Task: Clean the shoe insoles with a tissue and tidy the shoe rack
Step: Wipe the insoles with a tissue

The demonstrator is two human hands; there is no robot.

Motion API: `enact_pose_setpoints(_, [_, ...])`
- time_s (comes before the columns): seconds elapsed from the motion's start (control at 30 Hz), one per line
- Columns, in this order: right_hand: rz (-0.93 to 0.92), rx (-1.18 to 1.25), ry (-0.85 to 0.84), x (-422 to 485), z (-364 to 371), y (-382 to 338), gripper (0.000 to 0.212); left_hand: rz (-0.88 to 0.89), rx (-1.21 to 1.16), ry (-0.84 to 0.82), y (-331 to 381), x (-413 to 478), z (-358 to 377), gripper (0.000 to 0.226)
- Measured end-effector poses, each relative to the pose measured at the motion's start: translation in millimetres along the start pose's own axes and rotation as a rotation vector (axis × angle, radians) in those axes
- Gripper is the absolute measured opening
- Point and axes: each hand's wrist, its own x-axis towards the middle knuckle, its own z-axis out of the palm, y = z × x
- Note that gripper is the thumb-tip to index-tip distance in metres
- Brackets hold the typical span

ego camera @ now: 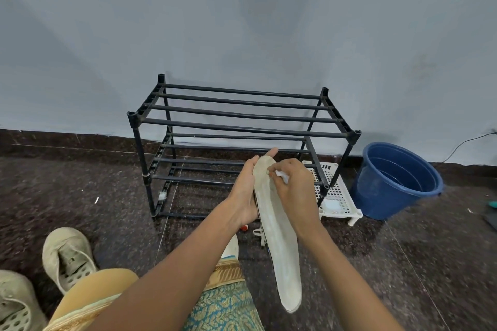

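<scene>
A long pale insole (279, 244) hangs upright in front of me, its heel end pointing down toward my lap. My left hand (246, 191) supports its back, fingers straight along it up to the toe. My right hand (293, 185) pinches a small white tissue (282, 176) and presses it on the insole's upper face. Behind them stands the black two-tier shoe rack (242, 126), its bars bare. Two dirty beige shoes (68, 258) (16, 303) lie on the floor at the lower left.
A blue bucket (398, 180) stands right of the rack. A white perforated plastic tray (336, 193) lies on the floor between them. The dark speckled floor meets a pale blue wall. A cable (468, 142) runs along the wall at right. My knees fill the bottom.
</scene>
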Motion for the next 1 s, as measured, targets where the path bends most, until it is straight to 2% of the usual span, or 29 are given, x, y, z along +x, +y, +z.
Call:
enact_pose_setpoints(0.23, [0.071,0.176,-0.070,-13,3,-9,0.014,0.002,-0.027,0.074,3,-1,3,0.043])
enact_pose_setpoints(0.57, [0.041,-0.004,0.043,2,5,-7,0.015,-0.065,0.055,0.137,0,-2,2,0.049])
enact_pose_setpoints(0.8, [0.107,0.244,-0.033,-12,1,-26,0.019,-0.037,0.054,0.160,2,0,2,0.052])
enact_pose_setpoints(1.0, [0.051,0.069,0.035,5,1,-13,0.013,-0.039,0.093,0.159,-1,0,3,0.046])
